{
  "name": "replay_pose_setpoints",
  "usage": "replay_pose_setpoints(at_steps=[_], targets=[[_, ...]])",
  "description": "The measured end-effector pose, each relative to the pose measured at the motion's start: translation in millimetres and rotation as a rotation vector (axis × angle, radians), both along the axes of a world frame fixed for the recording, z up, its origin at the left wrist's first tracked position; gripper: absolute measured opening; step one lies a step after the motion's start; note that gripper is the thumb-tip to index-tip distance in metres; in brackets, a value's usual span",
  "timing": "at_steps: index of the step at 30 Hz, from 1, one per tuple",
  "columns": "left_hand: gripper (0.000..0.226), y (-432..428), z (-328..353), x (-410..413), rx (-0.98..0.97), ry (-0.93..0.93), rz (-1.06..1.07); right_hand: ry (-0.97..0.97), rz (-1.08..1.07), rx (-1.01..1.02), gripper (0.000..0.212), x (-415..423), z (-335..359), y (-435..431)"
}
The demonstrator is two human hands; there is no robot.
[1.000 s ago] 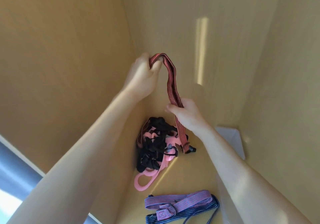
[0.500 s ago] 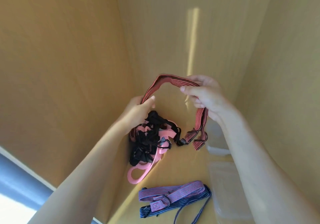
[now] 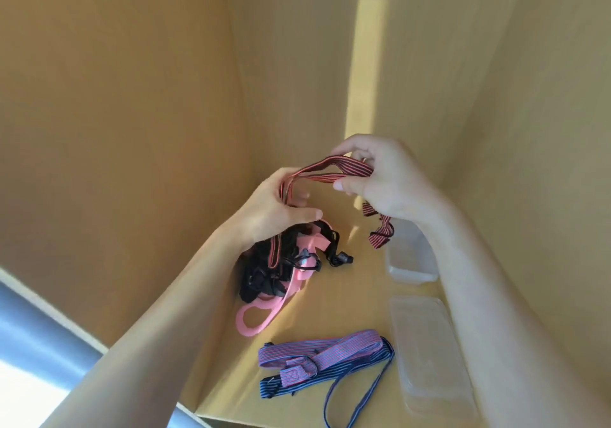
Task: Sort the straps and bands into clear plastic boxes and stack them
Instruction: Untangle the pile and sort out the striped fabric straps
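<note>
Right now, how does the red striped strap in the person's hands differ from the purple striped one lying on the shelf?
The red striped strap is up in the air, held between the left hand and right hand; the purple striped strap lies untouched on the wooden surface. The red one arches loosely with an end dangling, while the purple one is folded into a flat bundle. The red has dark stripes on red; the purple has reddish stripes on purple. Both are flat striped bands.

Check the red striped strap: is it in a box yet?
Out. The red striped strap is held up between the left hand and right hand, above the shelf, beside the clear box.
</note>
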State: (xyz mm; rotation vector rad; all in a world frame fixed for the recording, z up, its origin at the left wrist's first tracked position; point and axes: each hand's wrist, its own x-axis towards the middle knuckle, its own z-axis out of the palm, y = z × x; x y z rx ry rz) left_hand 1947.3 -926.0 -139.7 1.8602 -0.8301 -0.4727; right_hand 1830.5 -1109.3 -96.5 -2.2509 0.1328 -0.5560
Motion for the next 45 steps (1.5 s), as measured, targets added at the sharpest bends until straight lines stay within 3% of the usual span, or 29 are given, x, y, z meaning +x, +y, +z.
replay_pose_setpoints(at_steps=[2,3,5,6,8,11,16,18,22,27,32,37,45], targets=[[0.068,-6.4,15.3,-2.9,-0.057,-0.165,0.028,0.002,-0.014,-0.069,0.038,3.7,-5.0,6.6],[0.057,-9.6,22.0,-4.1,-0.074,-0.252,0.024,-0.009,-0.026,-0.104,0.037,5.5,-8.2,10.4],[0.015,-13.0,32.8,-5.8,-0.021,-0.421,0.006,-0.069,-0.086,-0.202,0.032,8.9,-14.0,17.9],[0.008,-13.5,36.0,-6.2,0.021,-0.476,0.011,-0.103,-0.138,-0.263,0.03,10.3,-16.7,20.6],[0.02,-13.2,37.8,-6.1,0.068,-0.521,0.03,-0.107,-0.242,-0.365,0.032,12.1,-21.3,23.5],[0.01,-9.5,36.7,-10.0,0.026,-0.457,0.013,-0.015,-0.277,-0.341,0.016,17.5,-28.5,25.9],[0.011,-3.9,22.1,-13.4,0.02,-0.249,-0.008,-0.024,-0.121,0.237,0.016,22.1,-32.2,30.1],[0.01,-1.4,15.5,-15.2,0.038,-0.155,-0.018,-0.028,-0.058,0.377,0.016,23.2,-31.2,32.1],[0.03,5.1,-0.1,-23.9,-0.054,0.081,-0.084,-0.08,-0.049,0.693,0.018,29.5,-26.1,42.1],[0.052,1.6,-23.8,-35.0,-0.101,0.131,-0.125,-0.174,-0.028,1.06,0.025,31.1,-18.2,60.4],[0.036,-7.3,-45.7,-42.9,-0.113,0.144,-0.059,-0.257,0.041,1.371,0.028,31.6,-21.4,74.1],[0.005,-0.5,-66.4,-42.1,-0.009,0.19,-0.034,-0.268,-0.042,1.257,0.03,23.5,-45.5,58.3],[0.01,33.4,-121.9,-49.0,0.24,0.16,-0.167,0.0,-0.383,0.802,0.034,-27.1,-144.6,23.5]])
